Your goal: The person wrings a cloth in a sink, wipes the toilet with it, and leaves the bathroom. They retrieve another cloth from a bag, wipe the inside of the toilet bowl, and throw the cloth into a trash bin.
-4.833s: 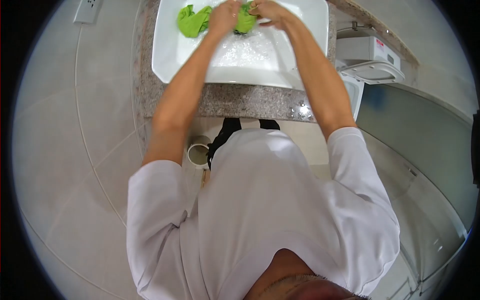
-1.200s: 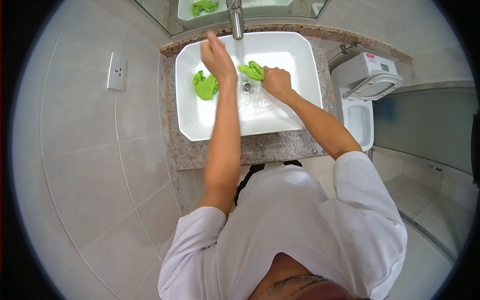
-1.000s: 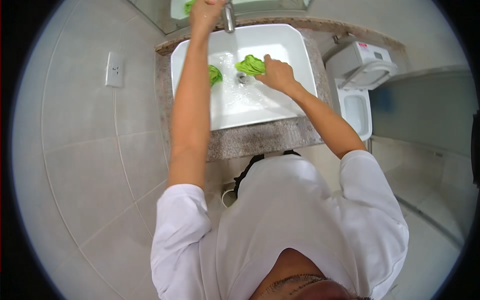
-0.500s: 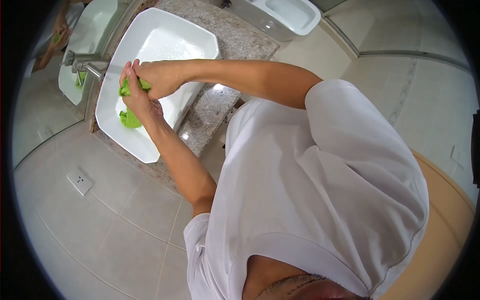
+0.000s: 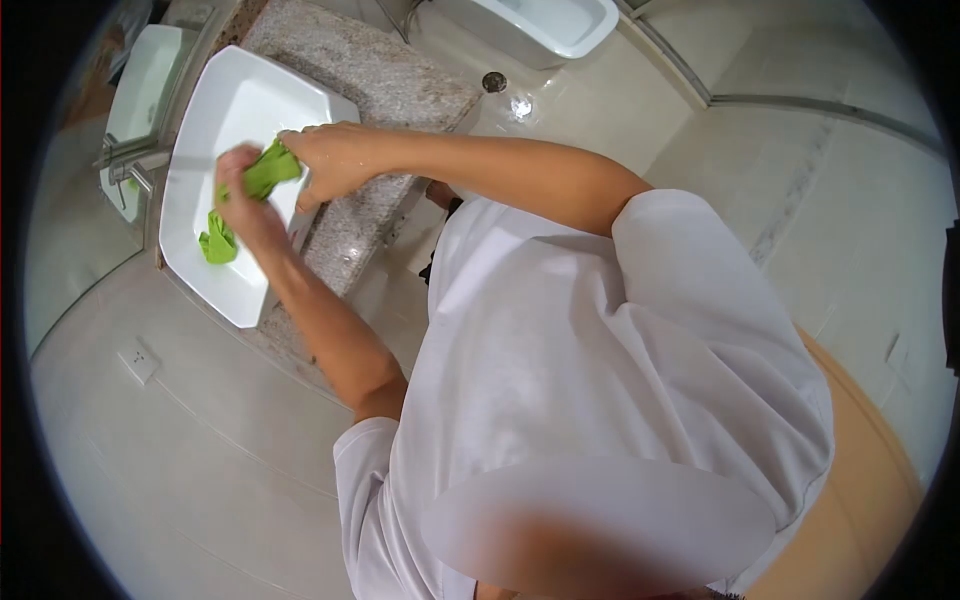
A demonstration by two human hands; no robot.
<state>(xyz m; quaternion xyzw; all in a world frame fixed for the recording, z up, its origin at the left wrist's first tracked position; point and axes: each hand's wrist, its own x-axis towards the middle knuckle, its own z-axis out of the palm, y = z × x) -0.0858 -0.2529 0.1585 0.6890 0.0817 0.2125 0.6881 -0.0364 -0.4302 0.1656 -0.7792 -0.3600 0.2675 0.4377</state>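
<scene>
A bright green wet-looking cloth [image 5: 275, 170] is bunched and stretched between my hands over the white sink [image 5: 250, 95]. My right hand [image 5: 338, 158], back upward, closes its fingers on the cloth's upper end near the sink's front side. Slightly blurred, my left hand [image 5: 243, 195] wraps around the cloth lower down. More green fabric shows below my left hand, against the bottom of the sink. A metal faucet [image 5: 140, 178] stands at the sink's back edge, left of my left hand.
Speckled granite counter [image 5: 385, 75] surrounds the sink, with a mirror [image 5: 85, 215] behind it. A wall outlet [image 5: 138, 360] sits at lower left. A white ceramic fixture [image 5: 570, 22] stands at the top, near a floor drain [image 5: 494, 82].
My hands were pressed together around the bunched cloth; now they are farther apart, with the cloth drawn out between them. The view has shifted a little, and the sink appears farther left.
</scene>
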